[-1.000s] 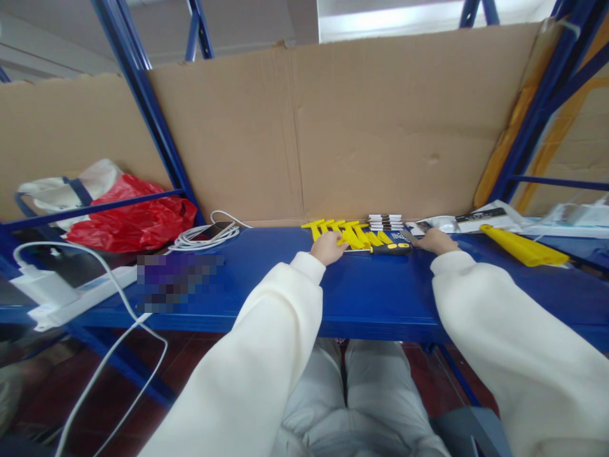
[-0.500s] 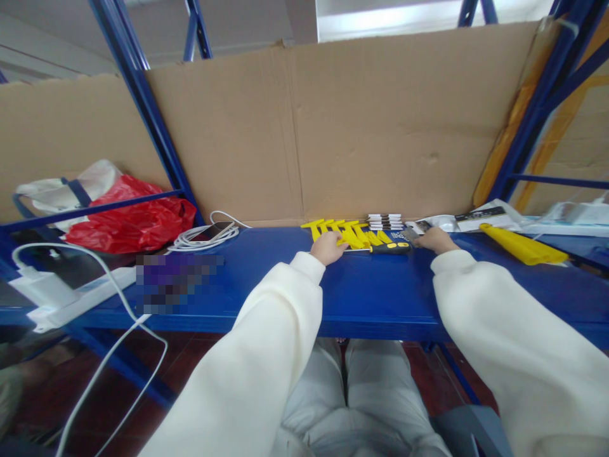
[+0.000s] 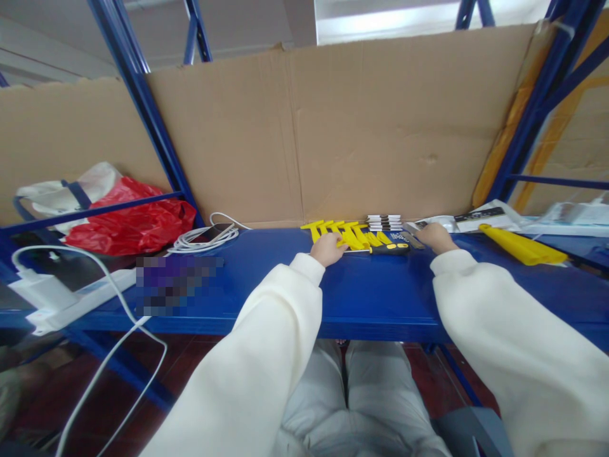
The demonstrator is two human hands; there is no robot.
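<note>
My left hand [image 3: 328, 249] rests over the row of yellow T-shaped plastic pieces [image 3: 352, 236], its fingers curled together. Whatever lies between those fingertips is hidden. A screwdriver with a black and yellow handle [image 3: 391, 249] lies beside it, the shaft pointing towards the hand. At the right end of the row, my right hand [image 3: 436, 238] has its fingers bent and drawn together; what they hold, if anything, is too small to make out. Close to its fingertips lies a flat grey metal strip [image 3: 413, 239]. Small metal parts [image 3: 397, 235] are scattered just left of it.
A stack of small white and dark packs [image 3: 384, 222] stands against the cardboard wall [image 3: 380, 127]. A yellow sheet-like piece [image 3: 523, 246] and a clear bag [image 3: 495, 216] lie right. At left are a coiled white cable [image 3: 204, 238], a power strip [image 3: 85, 298] and a red bag [image 3: 133, 216].
My right hand has shifted slightly up, away from the grey metal strip, which shows more fully now. The left hand stays almost where it was.
</note>
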